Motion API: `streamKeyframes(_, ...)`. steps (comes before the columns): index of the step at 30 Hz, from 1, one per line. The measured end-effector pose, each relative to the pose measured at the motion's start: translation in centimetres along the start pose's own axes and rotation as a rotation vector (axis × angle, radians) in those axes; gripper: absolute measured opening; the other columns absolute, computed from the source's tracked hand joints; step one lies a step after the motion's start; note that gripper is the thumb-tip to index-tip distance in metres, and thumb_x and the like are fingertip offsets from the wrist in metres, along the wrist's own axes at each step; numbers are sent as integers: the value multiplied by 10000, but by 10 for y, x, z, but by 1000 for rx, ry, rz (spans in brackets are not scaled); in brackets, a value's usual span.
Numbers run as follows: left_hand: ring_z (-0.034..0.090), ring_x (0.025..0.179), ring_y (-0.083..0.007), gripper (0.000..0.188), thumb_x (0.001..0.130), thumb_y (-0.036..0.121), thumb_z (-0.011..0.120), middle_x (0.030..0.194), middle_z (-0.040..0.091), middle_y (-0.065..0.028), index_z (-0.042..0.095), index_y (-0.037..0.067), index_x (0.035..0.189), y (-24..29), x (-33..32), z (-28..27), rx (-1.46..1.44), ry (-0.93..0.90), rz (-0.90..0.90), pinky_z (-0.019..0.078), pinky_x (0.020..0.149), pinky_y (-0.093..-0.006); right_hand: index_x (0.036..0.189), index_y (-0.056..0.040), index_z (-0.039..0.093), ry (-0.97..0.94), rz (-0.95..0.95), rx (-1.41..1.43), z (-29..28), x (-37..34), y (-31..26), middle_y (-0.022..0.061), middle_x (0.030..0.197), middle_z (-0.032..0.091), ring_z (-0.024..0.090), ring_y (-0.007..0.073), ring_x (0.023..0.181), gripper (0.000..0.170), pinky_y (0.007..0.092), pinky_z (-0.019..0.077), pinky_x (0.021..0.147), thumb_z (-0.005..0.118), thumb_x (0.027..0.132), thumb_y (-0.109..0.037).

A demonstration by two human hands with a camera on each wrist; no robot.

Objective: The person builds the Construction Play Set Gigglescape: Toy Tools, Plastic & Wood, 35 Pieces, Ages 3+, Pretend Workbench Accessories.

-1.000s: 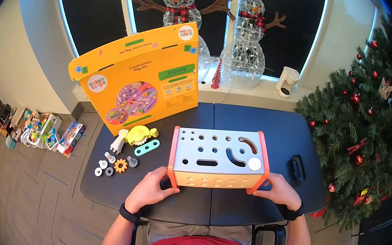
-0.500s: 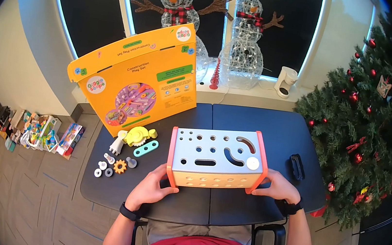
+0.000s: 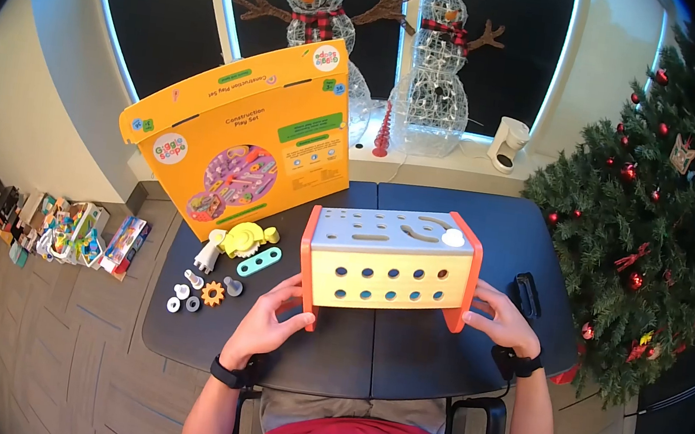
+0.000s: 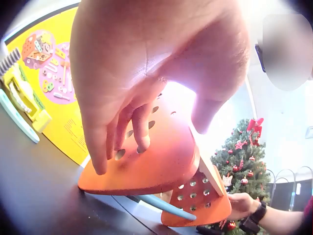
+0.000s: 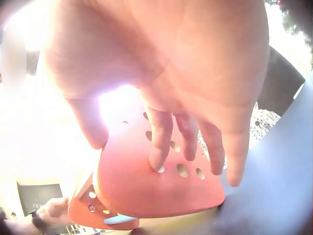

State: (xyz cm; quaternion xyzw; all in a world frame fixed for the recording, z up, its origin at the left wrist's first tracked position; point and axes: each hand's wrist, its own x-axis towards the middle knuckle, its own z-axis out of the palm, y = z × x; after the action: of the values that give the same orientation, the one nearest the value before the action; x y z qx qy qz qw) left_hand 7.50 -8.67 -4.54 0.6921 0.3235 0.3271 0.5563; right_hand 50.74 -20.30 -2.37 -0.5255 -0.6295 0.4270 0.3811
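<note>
Between both hands is a toy workbench (image 3: 381, 260) with a grey slotted top, a pale wooden front with two rows of holes, and orange-red end panels. It is tilted, its holed front turned up toward the head view. My left hand (image 3: 269, 318) grips the left end panel (image 4: 161, 156), fingers spread over its outer face and thumb at the near edge. The right hand (image 3: 503, 321) holds the right end panel (image 5: 146, 191) the same way, fingers across its holes. A white round piece (image 3: 453, 238) sits on the top's right front corner.
Left on the dark table (image 3: 330, 358) lie a yellow toy piece (image 3: 245, 241), a teal strip (image 3: 259, 263), an orange gear (image 3: 213, 293) and several grey and white bolts and nuts. Behind them stands a yellow box (image 3: 304, 147). A black object (image 3: 527, 295) lies right.
The workbench has tipped so its holed front faces up toward the head view, and its top now shows narrower. Both hands have kept their hold on the end panels.
</note>
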Motion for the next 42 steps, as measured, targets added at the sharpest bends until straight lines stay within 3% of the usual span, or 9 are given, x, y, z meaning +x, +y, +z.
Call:
streamKeyframes(4,497,1467,-249,530,937,50,799,1674,422,-143,619,-52,1425,10,3,1,32,-22,17,440,1209,-434,1457,41,582,26,9,224,7,1,0,153,1599,505,550,224,1400,513,418,436,1191,732,1005,-150)
streamKeyframes(10,475,1503,-285,519,935,72,810,1738,315,-185,633,-33,1412,13,8,-3,-69,-81,69,444,1224,-449,1473,49,548,116,60,226,9,2,-5,113,1297,698,672,160,1170,503,325,535,1024,697,1037,-152)
streamKeyframes(21,584,1354,-193,364,1047,158,702,1696,399,-207,679,-69,1330,16,21,1,-198,-21,-5,480,1130,-371,1195,46,692,348,-1,-63,9,9,-10,3,818,633,509,68,735,403,266,420,660,590,1103,-332)
streamKeyframes(25,633,1254,-168,378,1070,201,674,1556,573,-191,679,-76,1328,24,24,3,-130,-4,-19,492,1106,-356,1107,45,695,391,24,-124,10,13,-13,26,768,610,512,93,721,416,286,430,652,568,1111,-351)
streamKeyframes(27,668,1156,-162,411,1085,249,657,1322,719,-144,676,-82,1328,35,23,5,-150,-13,-98,500,1085,-346,1048,52,683,446,4,-117,12,16,-11,64,731,585,512,116,700,434,306,442,645,554,1117,-357)
streamKeyframes(31,690,1125,-153,485,1108,341,626,1237,728,-92,651,-54,1387,26,27,2,-72,-7,-97,565,1013,-342,1010,-2,632,394,44,-197,9,16,-21,-20,829,571,539,57,779,422,254,488,674,476,1159,-365)
streamKeyframes(34,694,1133,-157,486,1120,373,595,1237,728,-94,666,-44,1360,33,26,8,-97,25,-148,582,996,-351,1018,19,641,405,55,-225,14,18,-25,3,810,600,565,63,744,459,256,499,666,448,1165,-370)
streamKeyframes(36,704,1105,-177,540,1112,384,616,1187,742,-127,658,-90,1369,38,28,10,-117,55,-163,590,992,-359,892,53,582,484,36,-136,18,21,-25,109,695,555,487,161,651,498,343,457,620,495,1140,-369)
streamKeyframes(42,703,1103,-179,546,1118,421,591,1184,738,-117,685,-77,1322,40,30,8,-82,27,-206,610,972,-375,946,72,600,495,63,-113,24,23,-39,150,710,579,498,208,631,540,384,455,640,429,1149,-399)
